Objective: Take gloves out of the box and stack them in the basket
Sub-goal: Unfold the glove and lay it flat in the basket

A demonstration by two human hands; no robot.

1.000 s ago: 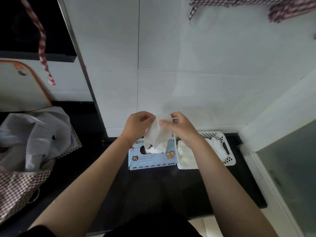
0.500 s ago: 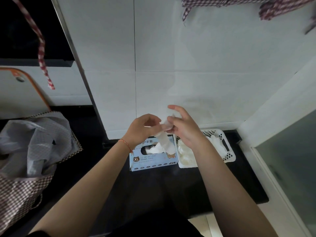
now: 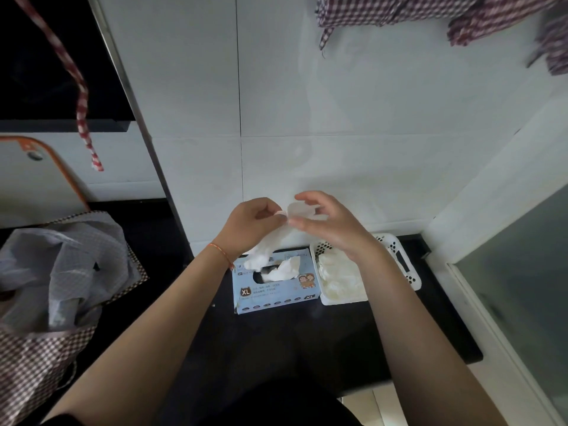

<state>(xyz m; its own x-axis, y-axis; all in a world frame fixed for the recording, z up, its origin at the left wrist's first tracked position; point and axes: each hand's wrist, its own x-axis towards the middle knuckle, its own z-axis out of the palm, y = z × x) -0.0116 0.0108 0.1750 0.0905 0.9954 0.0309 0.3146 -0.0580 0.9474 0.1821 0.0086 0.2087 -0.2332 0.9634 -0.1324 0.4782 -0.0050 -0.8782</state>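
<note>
White wall tiles (image 3: 338, 124) fill the far half of the view, with checked red-and-white cloth (image 3: 430, 16) hanging along the top right and a checked strap (image 3: 80, 96) dangling at the far left in front of a dark opening. Below the wall runs a black countertop (image 3: 307, 339), bounded on the right by a white ledge and a frosted glass panel (image 3: 528, 302). At the near left sits a checked fabric bag (image 3: 33, 355) stuffed with grey plastic bags (image 3: 58, 265), and behind it leans a white board with an orange rim (image 3: 61, 173). Against the wall, in the middle of the counter, lies a light blue glove box (image 3: 273, 298) marked XL, its top opening showing crumpled white gloves (image 3: 287, 267) poking out. Touching its right side is a white perforated plastic basket (image 3: 402, 265), which holds a flat stack of white gloves (image 3: 338, 279) in its left part. Both forearms reach in from the near edge and meet above the box. A red string bracelet (image 3: 219, 252) circles the left wrist. The left hand (image 3: 249, 224) has its fingers curled and pinches the upper part of a thin white glove (image 3: 296, 209), whose lower end trails down to the box opening. The right hand (image 3: 325, 224), above the basket's left end, pinches the same glove's upper edge between thumb and fingers, the index finger arched above it.
</note>
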